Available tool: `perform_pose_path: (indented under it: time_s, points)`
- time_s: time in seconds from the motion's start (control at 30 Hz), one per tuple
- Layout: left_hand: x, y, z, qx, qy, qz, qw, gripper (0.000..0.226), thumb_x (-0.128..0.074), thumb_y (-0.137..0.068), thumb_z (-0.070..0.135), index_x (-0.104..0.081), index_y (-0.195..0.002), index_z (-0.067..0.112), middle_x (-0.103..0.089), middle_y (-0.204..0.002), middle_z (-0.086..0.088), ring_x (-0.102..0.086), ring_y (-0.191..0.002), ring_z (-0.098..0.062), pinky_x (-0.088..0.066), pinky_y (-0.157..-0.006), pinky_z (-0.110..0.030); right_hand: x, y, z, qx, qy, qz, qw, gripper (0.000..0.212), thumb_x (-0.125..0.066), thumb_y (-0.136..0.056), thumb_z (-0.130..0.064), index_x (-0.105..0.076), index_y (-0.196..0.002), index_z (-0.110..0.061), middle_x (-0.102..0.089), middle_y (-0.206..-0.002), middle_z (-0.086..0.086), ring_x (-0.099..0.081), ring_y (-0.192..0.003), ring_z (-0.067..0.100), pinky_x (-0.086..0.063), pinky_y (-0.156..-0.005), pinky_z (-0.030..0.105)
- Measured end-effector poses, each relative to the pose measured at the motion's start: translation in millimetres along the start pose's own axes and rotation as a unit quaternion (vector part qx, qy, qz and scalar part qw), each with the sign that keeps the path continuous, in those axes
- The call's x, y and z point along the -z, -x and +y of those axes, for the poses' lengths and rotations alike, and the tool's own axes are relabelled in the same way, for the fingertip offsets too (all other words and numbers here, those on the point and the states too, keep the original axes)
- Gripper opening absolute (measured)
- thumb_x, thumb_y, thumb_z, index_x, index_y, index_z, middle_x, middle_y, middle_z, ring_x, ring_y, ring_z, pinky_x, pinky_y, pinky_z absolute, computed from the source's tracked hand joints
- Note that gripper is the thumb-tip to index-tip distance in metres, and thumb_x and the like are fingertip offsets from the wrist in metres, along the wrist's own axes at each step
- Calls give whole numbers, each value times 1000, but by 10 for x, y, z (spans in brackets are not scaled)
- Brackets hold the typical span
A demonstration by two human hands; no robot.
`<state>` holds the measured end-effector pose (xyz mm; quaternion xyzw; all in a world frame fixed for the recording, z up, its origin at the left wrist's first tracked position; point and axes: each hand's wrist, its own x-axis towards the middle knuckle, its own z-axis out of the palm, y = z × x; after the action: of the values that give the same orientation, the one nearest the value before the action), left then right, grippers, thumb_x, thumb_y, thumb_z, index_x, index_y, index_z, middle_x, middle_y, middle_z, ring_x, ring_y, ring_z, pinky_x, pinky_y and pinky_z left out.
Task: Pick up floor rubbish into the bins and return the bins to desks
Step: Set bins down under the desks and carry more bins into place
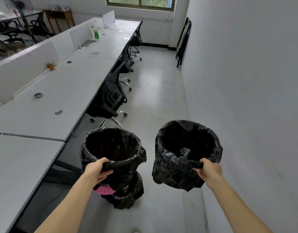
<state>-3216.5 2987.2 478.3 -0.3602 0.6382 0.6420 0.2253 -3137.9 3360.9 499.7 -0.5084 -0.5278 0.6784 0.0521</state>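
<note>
Gripping one bin with each of the hands, the person stands in the aisle between the table row and the wall. The left hand (97, 170) is curled over the near rim of the left bin (139, 153), with the thumb inside and the fingers outside on the black bag. The right hand (209, 170) holds the near rim of the right bin (170, 165) in the same way. Both bins hang in the air with their mouths up and tilted a little away from the person, probably so that whatever is inside does not fall out while they are carried. Their insides are dark, so I cannot tell how much rubbish they hold.

Under the left hand a pink perforated wall (104, 190) shows where the bag does not cover it. Below it there is more black bag, and I cannot tell whether this is the same bin or a second one.

The floor (153, 91) ahead shows no rubbish that I can make out, so I judge that the collecting is done here and the bins now go back to their places. The long white table (52, 98) runs along the left, with black office chairs (109, 100) pushed under its edge. The gaps beside the chairs look like the natural spots to set the bins down.

Farther away a green bottle (96, 33) stands on the table, and a window (139, 1) closes the room.
</note>
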Motion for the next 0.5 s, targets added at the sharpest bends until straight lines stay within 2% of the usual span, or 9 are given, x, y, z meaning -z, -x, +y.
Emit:
perform_pose_path:
  time_s: [0.07, 0.17, 0.27, 0.33, 0.43, 0.5]
  points:
    - [-308, -315, 492, -8, -2, -9, 1000, 27, -66, -88, 22, -57, -111, 12, -65, -105, -3, -74, -81, -27, -54, -80, -36, -298, -359, -368, 0, 4, 11, 1000, 8, -58, -92, -7, -54, -89, -1, -65, -86, 20, -72, -80, 36, -47, -37, 19]
    - [-784, -652, 1148, -12, -8, -21, 1000, 19, -66, -89, 23, -58, -103, 13, -66, -104, -2, -74, -81, -25, -54, -77, -34, -629, -824, -855, -4, 6, 21, 1000, 9, -61, -91, -8, -56, -93, -1, -65, -88, 19, -73, -82, 36, -49, -39, 20]
    - [-1305, -1033, 1764, -25, -14, -35, 999, 18, -66, -89, 22, -58, -102, 12, -68, -96, -4, -74, -81, -26, -56, -75, -34, -954, -1417, -1378, 3, -4, 20, 1000, 17, -62, -90, -9, -55, -103, 0, -65, -90, 20, -73, -83, 37, -49, -39, 20]
    - [-1643, -1352, 2125, -28, -10, -30, 999, 20, -66, -87, 21, -57, -102, 11, -70, -92, -8, -75, -79, -28, -57, -75, -35, -1185, -1857, -1728, 0, -7, 16, 1000, 13, -61, -91, -8, -54, -98, -1, -65, -87, 20, -72, -83, 38, -49, -38, 19]
    - [-2013, -1691, 2505, -24, -9, -9, 1000, 21, -66, -85, 21, -54, -99, 10, -73, -98, -16, -75, -76, -29, -59, -72, -36, -1473, -2387, -2144, -4, -6, 10, 1000, 8, -61, -92, -7, -53, -90, -5, -64, -86, 19, -71, -80, 37, -49, -38, 19]
    - [-2348, -2027, 2806, -20, 7, 14, 1000, 18, -65, -86, 19, -52, -95, 11, -72, -102, -19, -74, -78, -31, -59, -77, -39, -1753, -2896, -2543, -9, 0, -14, 1000, 9, -60, -92, -6, -52, -89, -5, -64, -85, 18, -70, -79, 37, -49, -38, 19]
